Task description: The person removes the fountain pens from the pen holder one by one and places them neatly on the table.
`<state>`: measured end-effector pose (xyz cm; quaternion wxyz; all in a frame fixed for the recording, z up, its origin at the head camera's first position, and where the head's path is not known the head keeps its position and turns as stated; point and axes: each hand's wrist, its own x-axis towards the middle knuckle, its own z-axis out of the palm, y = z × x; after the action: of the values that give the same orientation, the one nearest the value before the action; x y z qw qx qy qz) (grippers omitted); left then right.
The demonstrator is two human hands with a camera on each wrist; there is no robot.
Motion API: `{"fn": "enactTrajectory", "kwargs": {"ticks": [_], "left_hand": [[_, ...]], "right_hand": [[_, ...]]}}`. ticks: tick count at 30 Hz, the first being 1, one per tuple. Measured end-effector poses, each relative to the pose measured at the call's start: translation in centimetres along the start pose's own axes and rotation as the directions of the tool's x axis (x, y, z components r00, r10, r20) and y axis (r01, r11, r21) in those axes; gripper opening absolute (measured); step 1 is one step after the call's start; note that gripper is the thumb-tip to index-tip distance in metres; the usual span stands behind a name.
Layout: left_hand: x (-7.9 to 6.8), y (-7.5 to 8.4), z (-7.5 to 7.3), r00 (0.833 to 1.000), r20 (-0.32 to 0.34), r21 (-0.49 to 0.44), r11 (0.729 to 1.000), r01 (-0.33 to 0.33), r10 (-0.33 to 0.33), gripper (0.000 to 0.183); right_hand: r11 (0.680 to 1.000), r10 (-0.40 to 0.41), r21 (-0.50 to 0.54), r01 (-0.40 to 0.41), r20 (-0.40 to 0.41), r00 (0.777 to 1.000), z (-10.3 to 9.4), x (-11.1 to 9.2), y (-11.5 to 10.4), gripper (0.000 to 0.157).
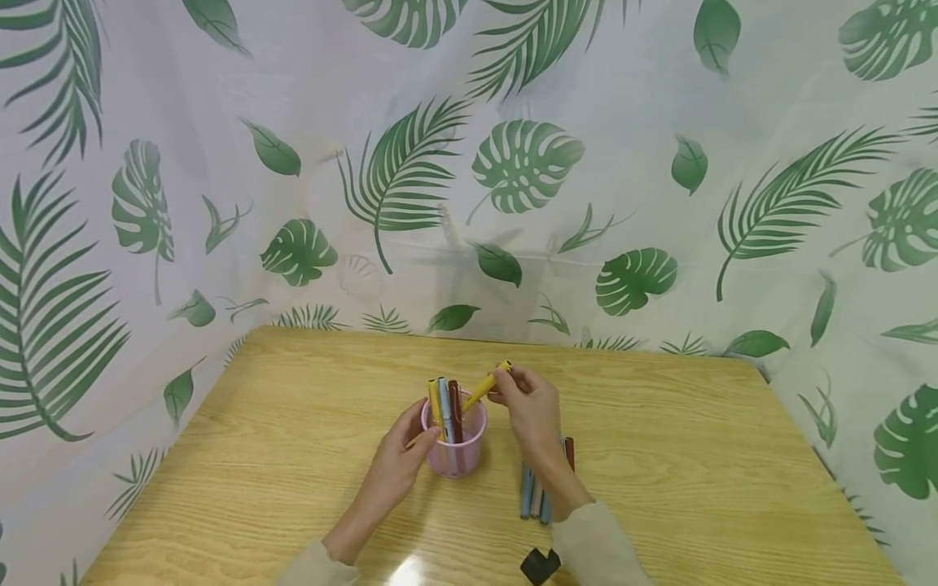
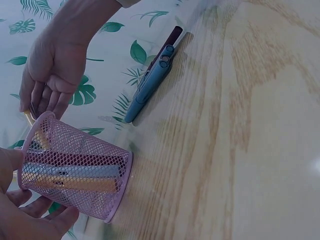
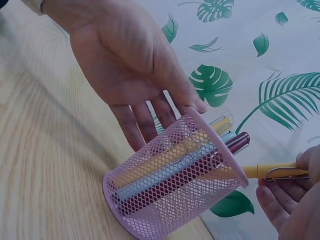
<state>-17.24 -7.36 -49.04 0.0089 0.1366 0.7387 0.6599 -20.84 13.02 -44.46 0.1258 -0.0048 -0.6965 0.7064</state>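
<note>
A pink mesh pen cup [image 1: 456, 464] stands upright on the wooden table. My left hand [image 1: 399, 460] holds its left side, thumb at the rim and fingers around the mesh. Inside lean a yellow pen [image 3: 165, 161], a light blue pen [image 3: 172, 172] and a dark red pen [image 3: 180, 181]. Between thumb and fingers my right hand [image 1: 533, 407] pinches a second yellow pen [image 3: 277, 171] near its upper end. That pen slants over the right rim, its lower part inside the cup.
Several pens [image 1: 526, 492], blue, grey and dark red, lie side by side on the table [image 1: 659, 456], partly under my right forearm. A small black object [image 1: 540, 566] lies near my right sleeve. Behind the table hangs a leaf-patterned sheet [image 1: 308, 187].
</note>
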Motion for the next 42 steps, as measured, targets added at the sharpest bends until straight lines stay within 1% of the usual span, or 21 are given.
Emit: {"fn": "enactTrajectory", "kwargs": {"ticks": [3,8,11,16,21,23,28,36,42], "left_hand": [[0.0,0.0,0.0,1.000,0.000,0.004,1.000,-0.002,0.002,0.060],[0.0,-0.1,0.0,1.000,0.000,0.011,1.000,-0.003,0.003,0.060],[0.0,-0.2,-0.1,1.000,0.001,0.011,1.000,-0.007,0.007,0.059],[0.0,-0.2,-0.1,1.000,0.006,0.000,1.000,-0.009,0.009,0.060],[0.0,-0.1,0.0,1.000,0.001,-0.002,1.000,-0.008,0.008,0.060],[0.0,-0.2,0.0,1.000,-0.001,-0.009,1.000,0.004,-0.004,0.060],[0.1,-0.3,0.0,1.000,0.002,-0.008,1.000,0.002,-0.002,0.060],[0.2,-0.4,0.0,1.000,-0.001,0.000,1.000,-0.008,0.008,0.060],[0.2,-0.5,-0.1,1.000,-0.001,0.002,1.000,-0.021,0.021,0.060]], "right_hand": [[1.000,0.003,0.001,-0.003,0.007,1.000,-0.5,-0.1,-0.3,0.027],[1.000,0.011,-0.025,-0.011,0.008,1.000,-1.4,-0.2,-0.8,0.029],[1.000,0.001,-0.005,-0.001,0.004,1.000,-2.1,-0.2,-1.1,0.029],[0.999,-0.033,0.005,0.033,0.016,0.999,-3.5,-0.2,-1.5,0.029],[1.000,-0.029,0.002,0.029,0.022,0.999,-5.1,-0.2,-2.0,0.033],[1.000,-0.016,0.011,0.015,0.017,1.000,-5.6,-0.2,-2.1,0.034],[1.000,-0.006,0.027,0.006,0.005,1.000,-6.6,-0.1,-2.4,0.036],[0.998,-0.050,0.027,0.050,-0.010,0.999,-8.0,0.2,-2.7,0.039],[0.999,-0.041,0.019,0.041,-0.011,0.999,-9.1,0.2,-3.5,0.040]]}}
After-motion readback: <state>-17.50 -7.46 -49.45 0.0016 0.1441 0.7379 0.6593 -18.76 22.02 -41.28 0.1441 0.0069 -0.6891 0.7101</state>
